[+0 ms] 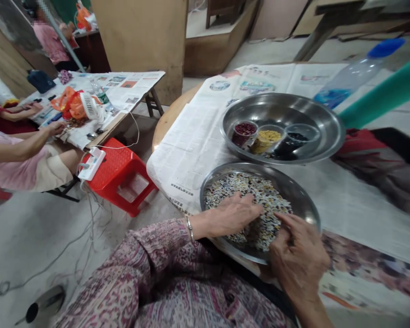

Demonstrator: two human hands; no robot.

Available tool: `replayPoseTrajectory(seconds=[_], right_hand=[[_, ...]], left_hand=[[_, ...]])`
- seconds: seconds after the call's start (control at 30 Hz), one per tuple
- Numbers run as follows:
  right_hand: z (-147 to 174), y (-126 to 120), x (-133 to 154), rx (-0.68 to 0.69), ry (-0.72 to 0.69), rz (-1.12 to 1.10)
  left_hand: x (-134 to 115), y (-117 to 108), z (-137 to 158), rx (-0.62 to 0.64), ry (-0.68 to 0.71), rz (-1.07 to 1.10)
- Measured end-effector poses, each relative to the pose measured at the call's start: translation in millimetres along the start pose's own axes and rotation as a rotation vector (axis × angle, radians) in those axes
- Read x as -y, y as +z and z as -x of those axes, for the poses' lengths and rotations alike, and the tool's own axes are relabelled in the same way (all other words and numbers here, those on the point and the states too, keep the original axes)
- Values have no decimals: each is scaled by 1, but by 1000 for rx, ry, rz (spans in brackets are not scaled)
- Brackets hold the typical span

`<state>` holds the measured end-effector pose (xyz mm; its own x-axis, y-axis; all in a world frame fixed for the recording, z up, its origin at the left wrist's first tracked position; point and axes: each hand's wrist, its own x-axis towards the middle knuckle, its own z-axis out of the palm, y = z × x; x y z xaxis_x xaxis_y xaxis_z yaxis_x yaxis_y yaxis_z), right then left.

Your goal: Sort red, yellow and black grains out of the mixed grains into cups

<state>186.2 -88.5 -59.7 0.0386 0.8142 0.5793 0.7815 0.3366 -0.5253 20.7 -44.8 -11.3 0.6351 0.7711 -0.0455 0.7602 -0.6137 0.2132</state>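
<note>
A shallow steel bowl holds mixed grains and beans in white, yellow, dark and reddish colours. My left hand, a bangle at its wrist, lies with fingers outstretched on the mix. At the bowl's right side is my right hand, its index finger extended onto the grains and its thumb bent, apart from that finger. Just behind stands a larger steel basin. Inside it are a cup of red beans, a cup of yellow kernels and a cup of black beans.
Newspaper covers the round table. A blue-capped bottle, a green pole and crumpled cloth are at the right. Leftward stand a red stool with a power strip, trailing cords and another table with people seated.
</note>
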Motion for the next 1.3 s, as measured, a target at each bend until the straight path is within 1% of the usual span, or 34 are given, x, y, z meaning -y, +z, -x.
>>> replayPoseTrajectory(seconds=[0.1,0.17,0.23,0.3,0.37,0.43,0.5,0.57,0.63,0.67,0.73,0.8,0.87,1.0,1.1,1.2,1.23,1.3], right_hand=[[0,0,1,-1,-3,11],[-1,0,1,-4,-2,8],[-1,1,1,-11,2,2],[-1,1,1,2,17,-5],[-1,1,1,12,38,-10],[-2,1,2,21,55,-14],[-2,0,3,21,61,-14],[-2,0,4,24,70,-11],[-2,-1,4,26,74,-10],[-2,-1,4,26,70,-11],[-2,-1,3,24,51,-10],[-1,0,2,20,34,-3],[-1,0,1,18,24,9],[0,1,0,7,20,26],[0,2,-1,5,10,25],[1,3,-1,9,0,24],[1,3,-1,12,2,24],[2,3,0,18,6,27]], left_hand=[[8,-7,-8,-2,-82,4],[13,-16,-8,13,-128,33],[17,-23,-2,25,-139,72],[20,-27,11,5,-161,108],[22,-28,26,37,-169,147],[23,-27,39,59,-135,181],[20,-24,45,88,-108,212],[13,-19,43,124,-59,238],[5,-14,33,139,17,226],[1,-12,27,129,59,190],[-2,-7,13,71,118,84],[1,-4,-1,-21,123,3],[8,-3,-11,-69,69,-42],[24,-10,-18,-26,-73,-61],[27,-19,-9,11,-136,-63],[24,-25,7,46,-198,-24],[22,-25,12,64,-207,4],[17,-23,19,96,-175,56]])
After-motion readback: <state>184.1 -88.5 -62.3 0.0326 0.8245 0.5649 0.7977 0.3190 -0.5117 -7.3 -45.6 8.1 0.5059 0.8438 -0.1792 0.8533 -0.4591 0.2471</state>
